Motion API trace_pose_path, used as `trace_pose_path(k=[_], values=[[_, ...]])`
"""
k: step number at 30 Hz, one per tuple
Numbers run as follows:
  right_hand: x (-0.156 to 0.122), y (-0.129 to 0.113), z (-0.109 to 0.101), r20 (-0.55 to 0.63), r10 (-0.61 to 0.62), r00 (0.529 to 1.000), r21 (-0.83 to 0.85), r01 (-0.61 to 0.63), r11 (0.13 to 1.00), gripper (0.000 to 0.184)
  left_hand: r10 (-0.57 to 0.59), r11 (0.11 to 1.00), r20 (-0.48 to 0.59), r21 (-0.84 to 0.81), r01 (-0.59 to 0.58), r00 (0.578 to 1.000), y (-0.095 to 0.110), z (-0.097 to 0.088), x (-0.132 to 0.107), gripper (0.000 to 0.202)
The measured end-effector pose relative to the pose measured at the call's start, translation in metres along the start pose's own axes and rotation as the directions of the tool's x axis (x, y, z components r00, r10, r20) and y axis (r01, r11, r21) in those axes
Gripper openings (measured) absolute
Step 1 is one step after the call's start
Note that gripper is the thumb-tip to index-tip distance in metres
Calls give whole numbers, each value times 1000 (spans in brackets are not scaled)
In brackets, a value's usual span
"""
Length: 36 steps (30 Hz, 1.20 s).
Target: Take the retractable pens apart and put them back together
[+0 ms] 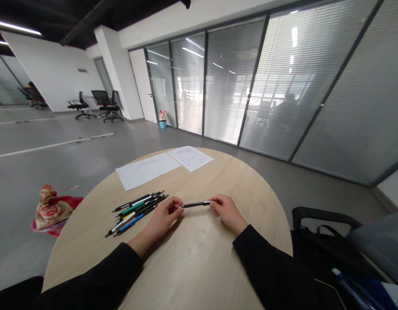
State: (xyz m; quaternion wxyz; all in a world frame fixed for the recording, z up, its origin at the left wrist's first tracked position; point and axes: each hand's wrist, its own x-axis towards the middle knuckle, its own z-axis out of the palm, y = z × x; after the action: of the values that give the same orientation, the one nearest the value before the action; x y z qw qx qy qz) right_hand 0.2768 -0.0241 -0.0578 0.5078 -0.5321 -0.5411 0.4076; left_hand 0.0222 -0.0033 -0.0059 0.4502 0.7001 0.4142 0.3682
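Grips shut: left hand (163, 217), right hand (227, 211) pinching ends of slim black pen (195, 205).

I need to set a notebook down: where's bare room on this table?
Bare wood: the near side of the round wooden table between the forearms, and right of the right hand. Crowded: left of the left hand, with the bunched pens, and the far edge, under two paper sheets.

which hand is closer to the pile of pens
Left. The left hand lies just beside the pile of pens; the right hand is farther off, beyond the black pen held between both hands.
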Motion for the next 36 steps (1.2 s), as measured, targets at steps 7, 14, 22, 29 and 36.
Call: trace_pose_path(k=[7,14,22,29,36], values=[[1,2,-2,21,-14,1000,-21,15,1000,27,47,992,18,117,-49,999,1,-2,0,21],[0,1,-2,37,9,999,-3,-8,1000,25,20,987,20,157,-23,1000,4,-3,-1,22],[0,0,-2,33,-10,999,-6,10,1000,24,-23,991,42,135,17,999,8,-2,-3,21],[-7,-15,-11,141,-96,985,-190,122,974,19,-46,994,101,107,36,994,7,-4,-4,22],[-11,-26,-17,246,-181,952,-368,264,891,18,-25,981,151,192,-5,988,5,-5,-5,24]])
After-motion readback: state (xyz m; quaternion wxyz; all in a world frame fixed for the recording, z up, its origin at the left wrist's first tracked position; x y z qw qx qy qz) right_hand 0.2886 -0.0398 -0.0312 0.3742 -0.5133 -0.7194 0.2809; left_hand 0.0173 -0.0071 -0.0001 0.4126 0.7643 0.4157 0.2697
